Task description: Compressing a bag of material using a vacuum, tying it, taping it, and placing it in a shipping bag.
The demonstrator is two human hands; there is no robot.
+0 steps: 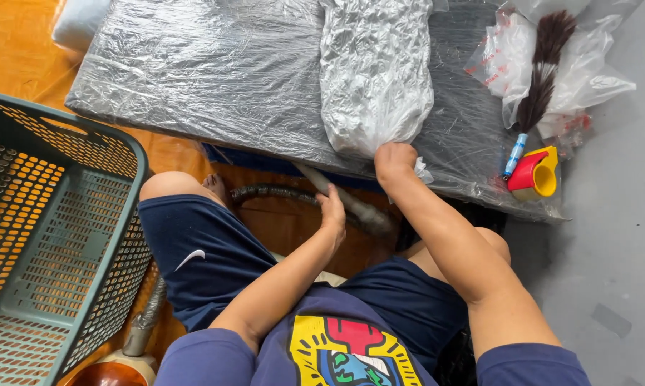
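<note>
My right hand (395, 161) is closed around the gathered end of a crinkled clear plastic bag (374, 71) that lies on a low board wrapped in plastic film (215, 78). My left hand (332, 209) sits below the board's near edge, gripping a grey handle-like rod (358, 211) that comes out from under the bag's end. I sit with my knees under the board's edge.
A grey-green perforated basket (58, 236) stands at my left. At the board's right end lie a dark feather duster with a blue handle (538, 78), loose clear bags (587, 64) and a red and yellow tape dispenser (533, 174). A grey ribbed hose (265, 191) runs by my knee.
</note>
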